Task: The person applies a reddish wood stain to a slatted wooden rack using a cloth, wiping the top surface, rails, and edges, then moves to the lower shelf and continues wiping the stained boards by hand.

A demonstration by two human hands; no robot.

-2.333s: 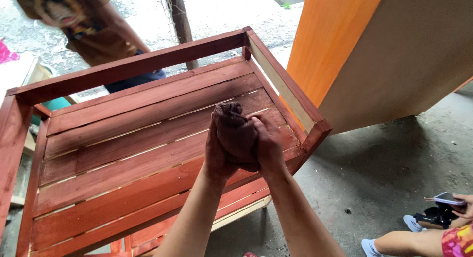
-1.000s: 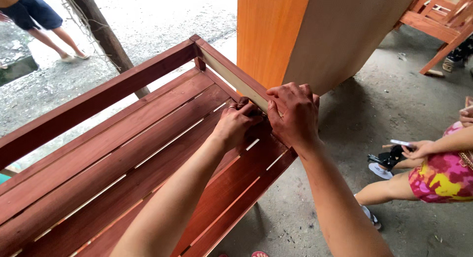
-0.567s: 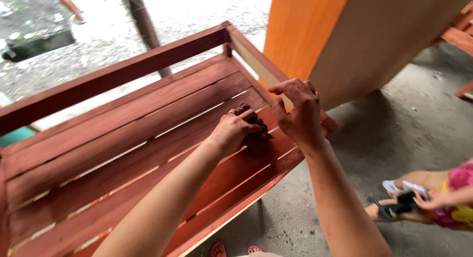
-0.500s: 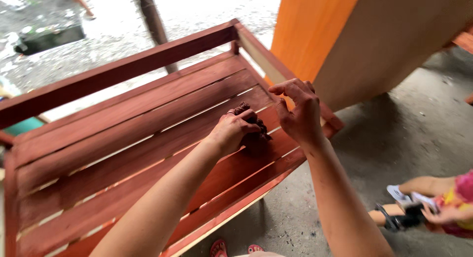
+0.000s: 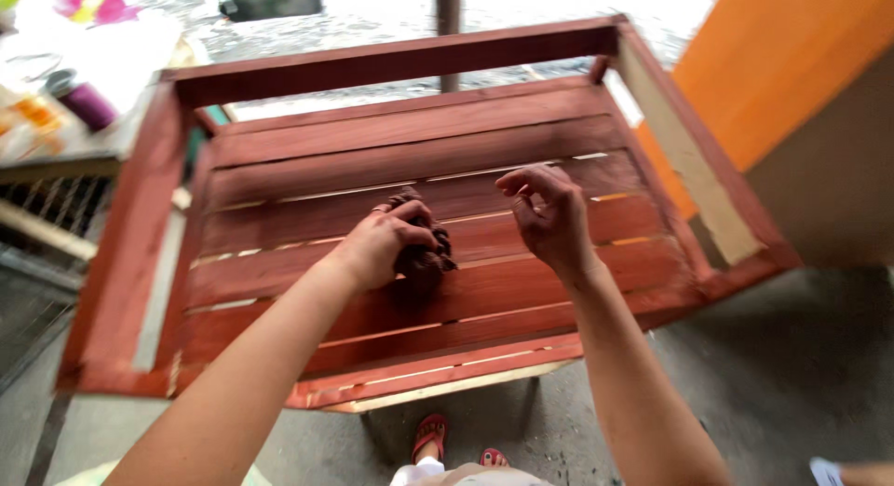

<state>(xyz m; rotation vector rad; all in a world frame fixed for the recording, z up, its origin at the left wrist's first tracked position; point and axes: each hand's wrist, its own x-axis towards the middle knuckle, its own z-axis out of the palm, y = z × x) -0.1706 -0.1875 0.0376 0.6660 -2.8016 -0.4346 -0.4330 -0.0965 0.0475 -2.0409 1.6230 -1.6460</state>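
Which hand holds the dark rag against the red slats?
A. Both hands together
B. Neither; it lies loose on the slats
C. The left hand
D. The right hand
C. The left hand grips the rag on the slats, while the right hand hovers beside it, fingers curled and empty.

Slatted wooden frame [image 5: 447, 290] lying flat ahead, both hands over its middle slats.

Left hand [image 5: 377, 244] pressed onto a bunched rag [image 5: 421, 249] resting on the central slats; right hand [image 5: 549, 216] just to the right of the rag, raised above the same slats and apart from it. Large upright panel [image 5: 792, 86] beyond the frame's right rail. To the left of the frame, a counter [image 5: 56, 123] carrying a cylindrical container [image 5: 84, 102] and other blurred items. Sandalled feet [image 5: 456, 444] on the floor below the frame's near edge. Post [image 5: 449, 2] behind the far rail.
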